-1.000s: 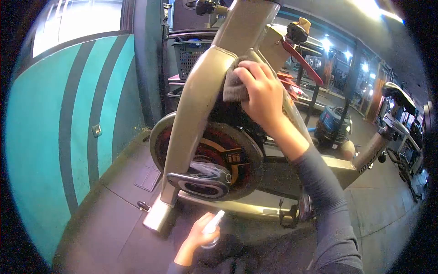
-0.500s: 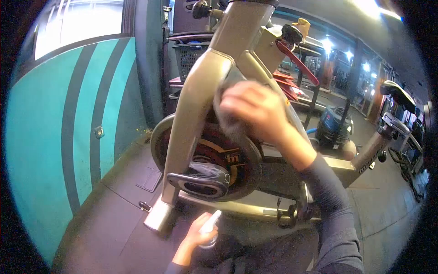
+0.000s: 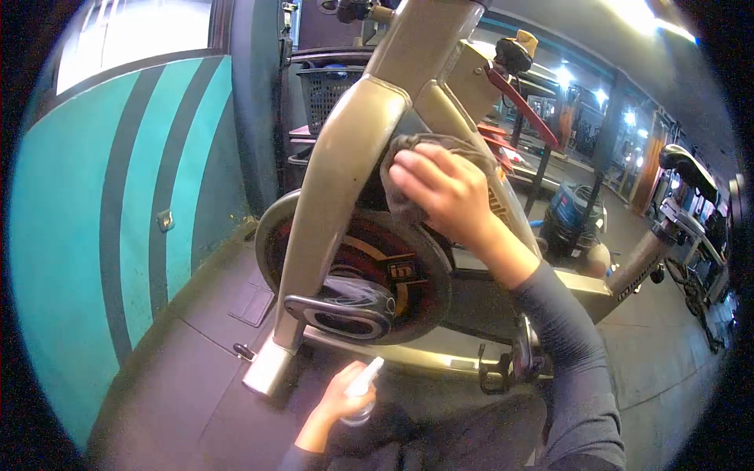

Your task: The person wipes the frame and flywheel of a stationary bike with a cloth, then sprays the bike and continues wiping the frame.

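Note:
A grey-beige exercise bike (image 3: 345,157) fills the middle of the head view, with a dark flywheel (image 3: 393,275) low on its frame. My right hand (image 3: 444,192) presses a grey cloth (image 3: 408,169) against the frame just above the flywheel, fingers spread over the cloth. Low in the view, my left hand (image 3: 338,400) grips a small clear spray bottle (image 3: 363,388) near the floor, in front of the bike's base.
A teal wall with dark stripes (image 3: 118,220) stands at the left. A dark basket (image 3: 326,90) sits on a rack behind the bike. A blue canister (image 3: 573,212) and other bikes (image 3: 683,196) stand at the right. Dark rubber flooring (image 3: 196,369) lies around the base.
My right hand has slid the cloth down the frame towards the flywheel and shifted slightly. The left hand with the bottle has barely moved.

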{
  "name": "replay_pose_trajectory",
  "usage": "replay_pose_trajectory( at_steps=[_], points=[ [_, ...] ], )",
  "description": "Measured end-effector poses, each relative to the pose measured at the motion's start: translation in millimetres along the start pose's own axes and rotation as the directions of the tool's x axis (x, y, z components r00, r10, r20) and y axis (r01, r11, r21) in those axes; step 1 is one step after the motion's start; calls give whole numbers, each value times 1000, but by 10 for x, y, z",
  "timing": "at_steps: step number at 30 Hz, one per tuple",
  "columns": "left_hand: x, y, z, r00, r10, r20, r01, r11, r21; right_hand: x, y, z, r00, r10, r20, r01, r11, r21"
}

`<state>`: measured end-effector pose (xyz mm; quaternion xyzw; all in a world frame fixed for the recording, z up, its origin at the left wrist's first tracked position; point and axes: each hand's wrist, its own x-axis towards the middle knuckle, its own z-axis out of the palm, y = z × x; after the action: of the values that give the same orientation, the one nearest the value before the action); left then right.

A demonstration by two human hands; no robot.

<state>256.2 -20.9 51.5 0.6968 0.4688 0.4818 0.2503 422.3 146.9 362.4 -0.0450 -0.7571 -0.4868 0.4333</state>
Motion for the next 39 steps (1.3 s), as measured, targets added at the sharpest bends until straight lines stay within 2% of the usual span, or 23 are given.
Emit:
replay_pose_trajectory(
  at_steps=[3,6,7,9,11,12,14,16,18,22,23,25,26,30,34,35,39],
  points=[
    [-34,-5,26,1000,-18,7,18,1000,-25,-134,-56,-77,978,-190,83,194,980,-50],
    [-85,-21,55,1000,15,0,-15,1000,-16,-265,-126,-153,922,-322,217,309,947,93],
    [-99,-20,56,1000,30,-4,-30,999,-12,-251,-99,-198,904,-335,266,295,939,178],
    [-95,-21,65,998,61,-10,-61,998,-8,-115,6,-316,974,-191,121,168,970,177],
    [-73,-10,67,997,79,-7,-79,997,10,92,163,-425,999,-21,-26,26,983,179],
    [-73,-6,64,996,86,-2,-86,996,18,201,241,-401,997,56,-57,-44,980,192],
    [-61,11,87,998,58,-3,-58,998,40,343,254,-366,988,151,-23,-145,975,167],
    [-49,-12,100,998,60,-8,-60,997,41,254,233,-127,989,125,72,-136,977,167],
    [-46,-65,112,996,91,-18,-90,996,25,142,34,-50,988,154,16,-154,988,-14],
    [-47,-25,64,999,40,-17,-39,998,39,-96,-68,-104,995,58,76,-46,988,-148],
    [-38,-36,60,999,29,-17,-28,998,58,-171,-64,-116,997,-7,76,22,981,-190],
    [-29,-31,43,999,32,-23,-30,999,45,-297,-107,-178,982,-16,188,58,974,-220],
    [-25,-47,37,999,44,-25,-43,998,34,-353,-141,-216,970,-17,244,76,969,-236],
    [-43,-41,35,999,53,-13,-52,997,59,-531,-335,-359,942,129,310,-25,948,-317],
    [-74,34,41,999,47,-14,-46,997,57,-456,-307,-613,899,279,338,-278,959,-52],
    [-76,32,41,999,48,-6,-48,998,48,-372,-281,-647,910,294,292,-300,954,-27],
    [-54,-11,86,998,56,4,-56,996,70,-91,-128,-485,970,205,133,-196,978,-72]
  ],
)
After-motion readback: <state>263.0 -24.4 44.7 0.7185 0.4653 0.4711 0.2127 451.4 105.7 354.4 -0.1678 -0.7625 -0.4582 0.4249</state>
